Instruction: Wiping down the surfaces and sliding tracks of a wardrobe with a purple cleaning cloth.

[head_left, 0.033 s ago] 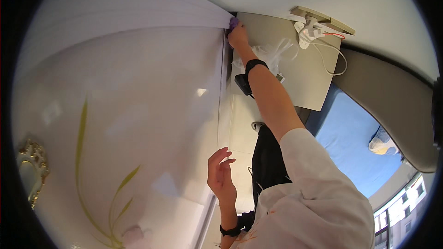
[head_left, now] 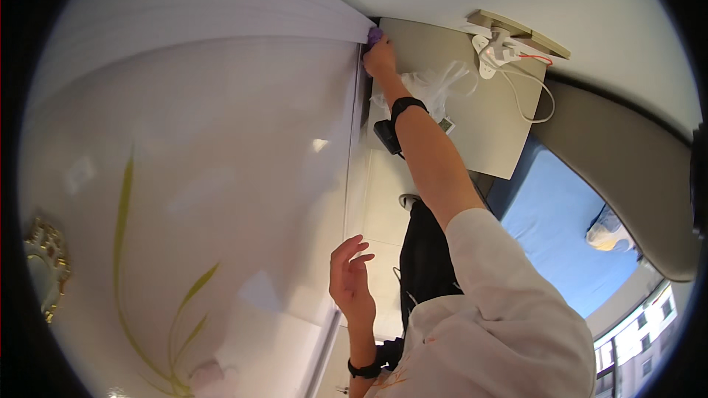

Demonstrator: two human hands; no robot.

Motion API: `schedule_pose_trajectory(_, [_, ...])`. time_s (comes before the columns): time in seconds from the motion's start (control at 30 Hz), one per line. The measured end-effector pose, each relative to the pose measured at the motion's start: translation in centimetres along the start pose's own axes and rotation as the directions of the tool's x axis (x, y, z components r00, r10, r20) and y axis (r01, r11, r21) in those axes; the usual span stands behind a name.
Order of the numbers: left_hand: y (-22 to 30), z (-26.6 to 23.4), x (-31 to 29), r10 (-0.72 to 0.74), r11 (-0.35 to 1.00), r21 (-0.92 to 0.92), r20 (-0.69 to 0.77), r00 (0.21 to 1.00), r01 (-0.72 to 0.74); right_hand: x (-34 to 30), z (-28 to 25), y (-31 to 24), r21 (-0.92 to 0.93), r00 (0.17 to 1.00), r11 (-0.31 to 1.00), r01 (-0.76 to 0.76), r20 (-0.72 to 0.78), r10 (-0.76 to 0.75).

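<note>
My right hand (head_left: 380,57) reaches far forward, its fingers closed round a small purple cloth (head_left: 375,35), mostly hidden by the hand. The cloth touches the far upper end of the edge of a glossy white panel (head_left: 243,140) with a green leaf pattern. Lower down, near that panel's edge, my left hand (head_left: 352,280) is raised with its fingers loosely bent and apart, holding nothing. Beneath my right forearm, a clear plastic bag (head_left: 442,88) lies on a beige cabinet top (head_left: 490,129).
A black adapter (head_left: 386,136) and a small white device (head_left: 447,126) sit near the bag. Behind them are a white power strip (head_left: 484,57) with a looped cable and a beige stand (head_left: 516,32). At right are a grey headboard (head_left: 627,169) and a blue bed (head_left: 553,214). A gold-framed mirror (head_left: 59,269) is at left.
The whole view has shifted slightly, with the panel's leaf pattern and the mirror a little further left. Both hands keep the same pose.
</note>
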State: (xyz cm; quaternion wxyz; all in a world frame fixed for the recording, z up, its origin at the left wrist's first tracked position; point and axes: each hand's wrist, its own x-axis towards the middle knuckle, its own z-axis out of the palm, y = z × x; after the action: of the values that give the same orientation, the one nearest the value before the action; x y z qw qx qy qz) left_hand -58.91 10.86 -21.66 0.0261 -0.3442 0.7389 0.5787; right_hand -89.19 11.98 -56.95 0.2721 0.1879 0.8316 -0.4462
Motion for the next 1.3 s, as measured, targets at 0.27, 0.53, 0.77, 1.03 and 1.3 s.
schedule_pose_trajectory(0.27, [-2.3,0.3,-1.6,-0.080,0.997,0.009,0.027,0.996,0.079,-4.3,2.0,0.6,-0.045,0.949,0.999,-0.016,0.313,0.030])
schedule_pose_trajectory(0.53, [-4.0,0.2,-3.2,-0.054,0.994,-0.100,-0.065,0.996,0.048,-6.2,2.9,2.2,0.042,0.962,0.980,0.193,0.187,-0.197])
schedule_pose_trajectory(0.77, [-6.3,-0.4,-4.1,-0.066,0.990,-0.125,-0.038,0.997,0.061,-9.8,7.2,5.3,0.216,0.945,0.964,-0.157,0.316,0.083])
schedule_pose_trajectory(1.03, [-9.4,-1.0,-6.0,-0.098,0.984,-0.150,-0.032,0.995,0.092,-22.8,12.0,11.6,-0.252,0.537,0.831,0.496,0.841,-0.066])
schedule_pose_trajectory(1.3, [-21.7,-5.2,-5.1,0.034,0.973,0.229,-0.182,0.983,0.009,-25.8,14.6,13.7,0.193,0.930,0.963,0.186,0.281,-0.236])
